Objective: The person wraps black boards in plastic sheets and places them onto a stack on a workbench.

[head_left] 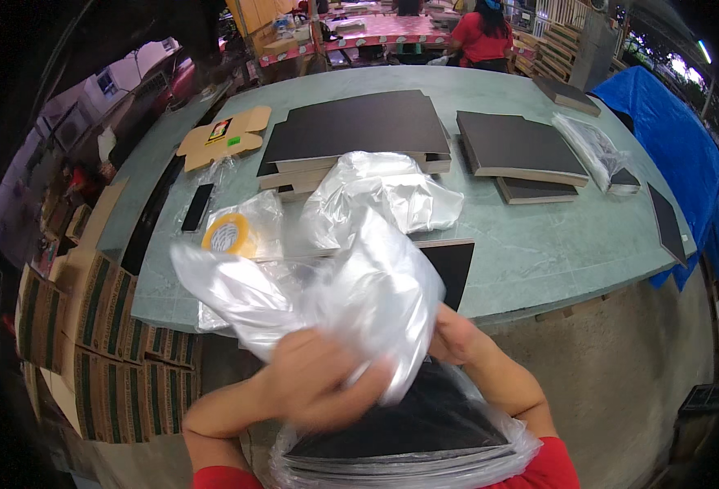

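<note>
A crumpled clear plastic bag (pixel 384 285) stands up between my hands, partly smeared by motion. My left hand (pixel 319 379) lies against its lower left side, its fingers too blurred to read. At the bag's right edge my right hand (pixel 457 336) is closed, its curled fingers gripping the plastic. Below both hands, close to my body, rests a stack of black panels (pixel 400 416) in clear plastic wrapping. Behind the raised bag, another black panel (pixel 451 269) shows in part at the table's near edge.
Loose plastic bags (pixel 384 191) lie mid-table before black panel stacks (pixel 351 126). More black panels (pixel 522 147) lie to the right. At left are yellow tape (pixel 226 235), a phone-like black slab (pixel 198 207) and flattened cardboard (pixel 227 137). Cartons (pixel 103 359) stand lower left; a person (pixel 483 37) is beyond.
</note>
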The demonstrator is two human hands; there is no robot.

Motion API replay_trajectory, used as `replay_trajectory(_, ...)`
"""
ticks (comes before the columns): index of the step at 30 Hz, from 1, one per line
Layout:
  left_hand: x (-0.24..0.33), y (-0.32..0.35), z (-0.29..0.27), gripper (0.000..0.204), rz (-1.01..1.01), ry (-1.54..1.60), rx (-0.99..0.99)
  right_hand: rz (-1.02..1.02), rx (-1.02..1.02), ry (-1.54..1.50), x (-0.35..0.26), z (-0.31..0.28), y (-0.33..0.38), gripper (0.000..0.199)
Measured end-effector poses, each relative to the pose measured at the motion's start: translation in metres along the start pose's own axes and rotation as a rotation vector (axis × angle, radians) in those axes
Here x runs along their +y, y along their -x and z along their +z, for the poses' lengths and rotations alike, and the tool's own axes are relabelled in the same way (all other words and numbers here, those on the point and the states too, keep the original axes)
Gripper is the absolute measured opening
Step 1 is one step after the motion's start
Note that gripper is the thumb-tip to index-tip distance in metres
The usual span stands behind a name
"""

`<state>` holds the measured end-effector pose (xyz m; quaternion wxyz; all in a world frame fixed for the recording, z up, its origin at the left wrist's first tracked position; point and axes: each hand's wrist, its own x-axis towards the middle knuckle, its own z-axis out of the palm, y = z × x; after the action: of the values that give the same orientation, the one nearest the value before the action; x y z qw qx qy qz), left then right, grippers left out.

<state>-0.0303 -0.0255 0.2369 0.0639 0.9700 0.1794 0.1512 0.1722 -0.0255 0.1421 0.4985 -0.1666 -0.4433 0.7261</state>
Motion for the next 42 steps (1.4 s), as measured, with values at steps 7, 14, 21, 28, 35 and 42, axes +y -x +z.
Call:
replay_trajectory(7,-0.058,0.005,0.119,0.055,-0.318,0.336,0.436,0.143,0.416,0.437,0.021,-0.045,0.01,0.026)
replay_trajectory(14,-0.039,-0.009,0.146,0.061,-0.805,1.423,0.134,-0.005,0.162,0.572,0.023,-0.03,0.015,0.025)
replay_trajectory(21,-0.066,0.028,0.07,0.035,-0.729,1.097,0.639,0.373,-0.071,0.991,0.005,-0.043,0.044,0.049)
replay_trajectory(28,-0.06,-0.008,0.032,0.032,-0.281,0.556,0.211,-0.072,0.047,0.654,0.012,-0.021,0.019,0.086)
replay_trajectory(35,-0.091,-0.023,0.072,0.022,-0.334,0.359,0.284,0.264,0.077,0.385,0.042,-0.051,0.034,0.064)
replay_trajectory(42,-0.067,-0.034,0.123,0.033,-0.407,0.032,0.811,0.277,0.47,0.233,0.053,-0.072,0.025,0.038)
